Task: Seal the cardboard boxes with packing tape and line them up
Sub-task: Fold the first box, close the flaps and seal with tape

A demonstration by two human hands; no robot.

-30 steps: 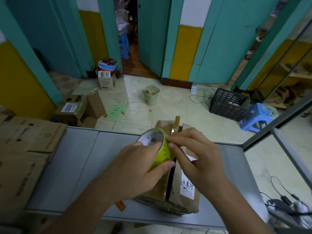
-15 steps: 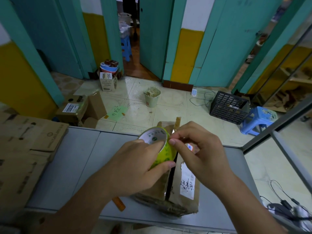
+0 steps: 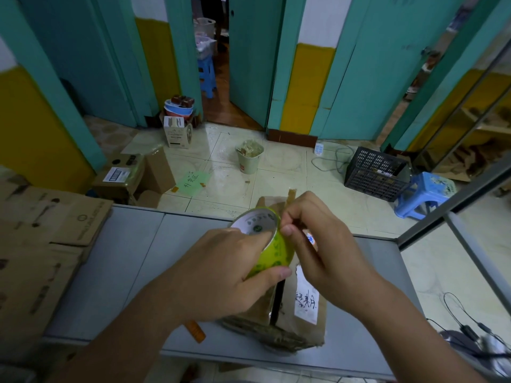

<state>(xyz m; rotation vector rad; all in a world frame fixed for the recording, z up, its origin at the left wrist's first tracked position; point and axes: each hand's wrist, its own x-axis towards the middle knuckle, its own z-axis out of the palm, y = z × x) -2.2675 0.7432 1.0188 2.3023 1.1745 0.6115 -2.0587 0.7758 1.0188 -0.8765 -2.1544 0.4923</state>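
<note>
The left hand's point(image 3: 221, 275) grip is wrapped around a roll of green packing tape point(image 3: 272, 251), thumb on its near edge and fingers over the far side, held just above a worn cardboard box point(image 3: 279, 316) that rests on the grey surface point(image 3: 110, 272). The right hand's point(image 3: 329, 255) grip is a pinch: thumb and forefinger are pressed together at the roll's right edge, seemingly picking at the free end of the tape, though the end itself is too small to make out. The box's top flaps meet along a dark open seam with a white handwritten label to its right; no fresh tape crosses it. The step in hand looks like freeing the tape end. Next, the end needs pulling out and sticking down at the far end of the seam.
</note>
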